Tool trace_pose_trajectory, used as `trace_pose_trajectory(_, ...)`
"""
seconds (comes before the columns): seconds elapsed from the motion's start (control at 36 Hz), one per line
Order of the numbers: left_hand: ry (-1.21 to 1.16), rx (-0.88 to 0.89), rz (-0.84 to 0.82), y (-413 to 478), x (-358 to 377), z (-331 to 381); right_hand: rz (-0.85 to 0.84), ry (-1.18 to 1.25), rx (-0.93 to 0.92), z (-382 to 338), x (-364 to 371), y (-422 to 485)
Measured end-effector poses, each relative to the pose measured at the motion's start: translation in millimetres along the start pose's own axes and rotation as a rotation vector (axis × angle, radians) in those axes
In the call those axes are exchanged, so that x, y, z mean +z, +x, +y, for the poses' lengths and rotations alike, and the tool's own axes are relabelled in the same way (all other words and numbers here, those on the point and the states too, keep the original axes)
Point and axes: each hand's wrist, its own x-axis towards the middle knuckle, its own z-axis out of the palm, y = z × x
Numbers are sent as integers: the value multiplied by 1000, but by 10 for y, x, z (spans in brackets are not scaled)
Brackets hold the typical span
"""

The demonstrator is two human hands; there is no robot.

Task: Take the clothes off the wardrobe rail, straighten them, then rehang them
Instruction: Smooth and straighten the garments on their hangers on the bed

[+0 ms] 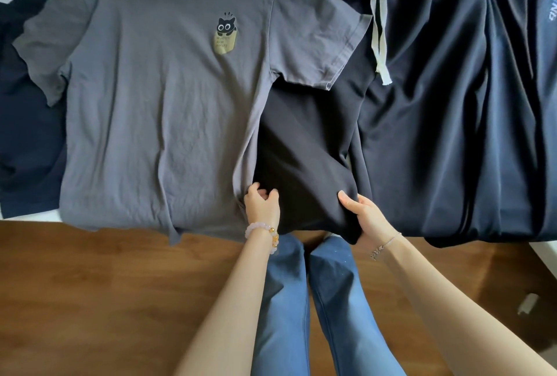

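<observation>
Both hands, left hand [261, 206] and right hand [363, 215], pinch the bottom hem of a black garment [304, 146] lying on the bed edge between a flattened grey T-shirt [156, 98] and dark trousers [428, 110], suggesting clothes are off the rail, straightening is underway, and rehanging remains.

Both arms are bare all the way up, no sleeves in sight. The left hand [261, 205] has a chunky beaded bracelet [265, 235] on the wrist, pale pink beads with a couple of gold ones toward 3 o'clock. The right hand [366, 215] has a thin silver chain bracelet [385, 244]. Down at 6 o'clock, blue jeans [307, 309], both legs, a few light specks on the right one.
</observation>
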Motion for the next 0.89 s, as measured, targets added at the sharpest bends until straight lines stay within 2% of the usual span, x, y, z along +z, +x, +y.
trace_pose_trajectory(0.08, 69, 15, -67, 11, 14, -9, 10, 5, 18, 4, -26, 12)
trace_pose_trajectory(0.14, 282, 70, 22, 45, 10, -15, 4, 1, 25, 1, -35, 19)
trace_pose_trajectory(0.19, 371, 65, 128, 56, 14, -13, -1, -2, 29, -4, -35, 31)
trace_pose_trajectory(0.42, 431, 19, 269, 62, 178, -40, 12, -77, 18, -11, -44, 49)
trace_pose_trajectory(0.56, 435, -15, 350, 141, 73, 21, 72, -189, -75, -54, -111, 22)
trace_pose_trajectory(0.78, 120, -54, -66, 181, -279, -159, 99, -524, -99, 51, -219, 83)
trace_pose_trajectory(0.89, -34, 36, -119, 126, -577, -273, 57, -613, 11, 114, -251, 95)
